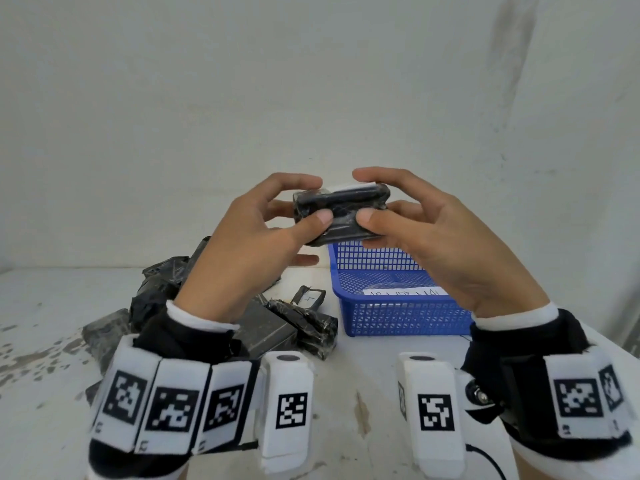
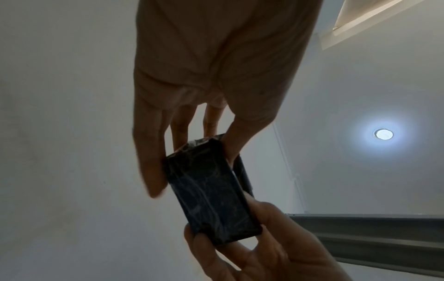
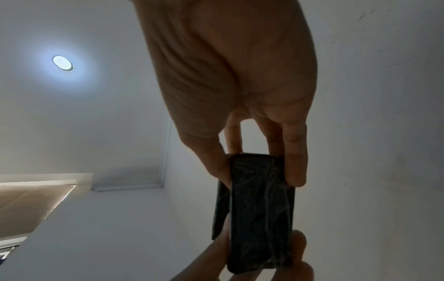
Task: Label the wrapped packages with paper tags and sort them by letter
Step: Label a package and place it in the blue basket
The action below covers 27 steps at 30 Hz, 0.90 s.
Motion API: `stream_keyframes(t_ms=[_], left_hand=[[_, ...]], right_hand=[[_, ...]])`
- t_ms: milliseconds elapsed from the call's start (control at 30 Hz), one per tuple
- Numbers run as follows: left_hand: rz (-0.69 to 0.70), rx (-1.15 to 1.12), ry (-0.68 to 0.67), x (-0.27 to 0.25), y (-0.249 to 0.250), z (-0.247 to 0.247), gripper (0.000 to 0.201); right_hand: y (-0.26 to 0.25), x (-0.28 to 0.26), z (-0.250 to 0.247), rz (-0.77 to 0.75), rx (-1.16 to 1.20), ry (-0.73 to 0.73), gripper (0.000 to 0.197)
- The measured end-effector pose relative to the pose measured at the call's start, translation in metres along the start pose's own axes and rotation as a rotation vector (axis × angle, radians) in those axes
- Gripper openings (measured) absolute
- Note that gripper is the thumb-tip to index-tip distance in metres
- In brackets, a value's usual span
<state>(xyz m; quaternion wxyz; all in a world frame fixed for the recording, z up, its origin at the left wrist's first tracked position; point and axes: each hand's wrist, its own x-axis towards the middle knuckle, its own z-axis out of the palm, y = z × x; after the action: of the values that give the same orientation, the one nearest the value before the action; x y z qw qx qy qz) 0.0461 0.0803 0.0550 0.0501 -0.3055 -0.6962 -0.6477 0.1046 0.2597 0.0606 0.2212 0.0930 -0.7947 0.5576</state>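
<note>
A small package wrapped in black plastic point(image 1: 341, 211) point(image 2: 211, 192) point(image 3: 261, 211) is held up in the air above the table between both hands. My left hand point(image 1: 277, 216) grips its left end, thumb on the near face and fingers behind. My right hand point(image 1: 398, 209) grips its right end the same way. A strip of white paper point(image 1: 353, 186) shows along the package's far top edge. More black wrapped packages point(image 1: 214, 306) lie heaped on the table below my left hand. One small package there carries a white tag point(image 1: 309, 296).
A blue plastic basket point(image 1: 398, 317) stands on the white table point(image 1: 363, 375) under my right hand, with a white paper label point(image 1: 405, 292) inside it. A white wall rises just behind the table. The wrist views look up at the ceiling and a round lamp point(image 2: 383, 134).
</note>
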Motion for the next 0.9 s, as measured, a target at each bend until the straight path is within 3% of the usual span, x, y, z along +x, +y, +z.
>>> stream_keyframes(t_ms=[500,633,733,800,900], left_hand=[[0.029,0.048,-0.011,-0.0031,0.005,-0.0001,0.025],[0.009,0.013,-0.017,-0.004,0.0071,-0.0002,0.043],[0.017,0.0,0.003,-0.0024,0.006,-0.0024,0.045],[0.008,0.007,0.028,-0.0007,0.0038,-0.0041,0.057],[-0.023,0.054,0.013,-0.0006,0.0033,-0.004,0.054]], right_hand=[[0.003,0.0004,-0.001,-0.02,-0.03,0.024,0.025],[0.0035,0.0007,-0.0008,-0.027,-0.05,0.014,0.03],[0.0011,-0.0004,0.0001,0.008,-0.037,-0.029,0.044],[0.001,-0.0002,0.0018,0.012,-0.002,-0.036,0.042],[0.0049,0.003,0.0022,-0.018,0.009,0.022,0.041]])
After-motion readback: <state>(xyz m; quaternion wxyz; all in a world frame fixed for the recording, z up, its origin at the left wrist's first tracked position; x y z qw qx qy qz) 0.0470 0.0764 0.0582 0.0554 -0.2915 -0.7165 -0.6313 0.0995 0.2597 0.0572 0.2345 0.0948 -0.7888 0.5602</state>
